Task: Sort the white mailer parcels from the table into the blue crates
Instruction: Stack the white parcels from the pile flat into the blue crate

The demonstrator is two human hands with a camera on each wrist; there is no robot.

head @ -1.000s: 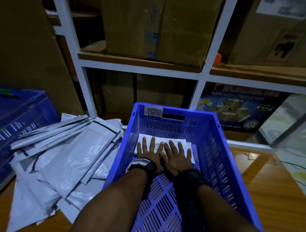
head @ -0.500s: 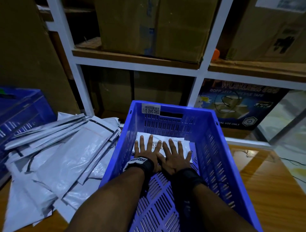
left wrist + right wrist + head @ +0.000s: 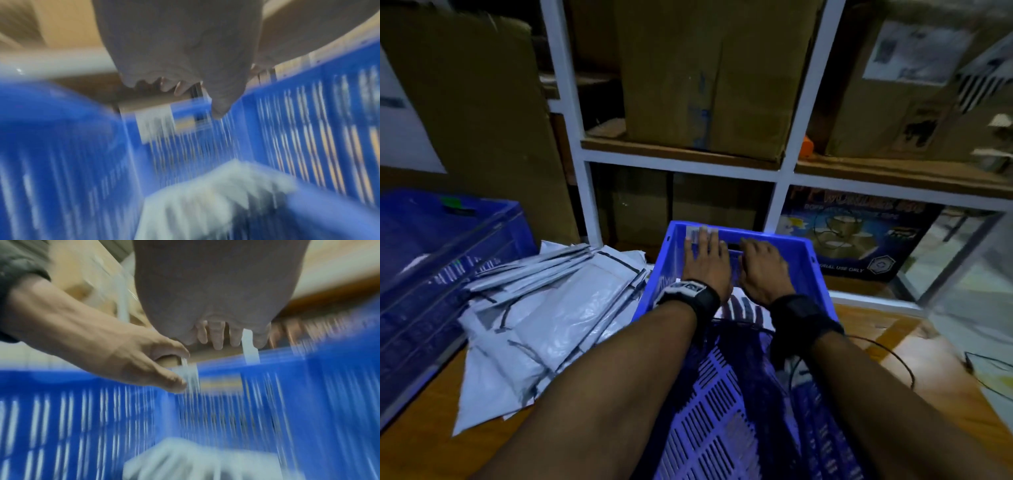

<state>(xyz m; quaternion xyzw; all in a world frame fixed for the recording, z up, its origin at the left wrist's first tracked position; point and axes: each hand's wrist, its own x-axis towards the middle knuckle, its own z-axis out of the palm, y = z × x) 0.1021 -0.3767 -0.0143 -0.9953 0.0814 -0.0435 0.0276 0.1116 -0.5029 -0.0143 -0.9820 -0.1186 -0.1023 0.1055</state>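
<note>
White mailer parcel (image 3: 743, 306) lies flat on blue crate (image 3: 813, 270) floor, far end. Left hand (image 3: 705, 265) and right hand (image 3: 763, 270) at far wall rim, fingers extended, holding nothing. Wrist views: fingers loosely spread. Head view only: parcel pile (image 3: 544, 308) on table, second crate (image 3: 431, 274) left.

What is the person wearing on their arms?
Both forearms are bare. The left wrist has a black strap with a black-and-white device on top. The right wrist has a wide black band, and a thin black cable loops beside it.
</note>
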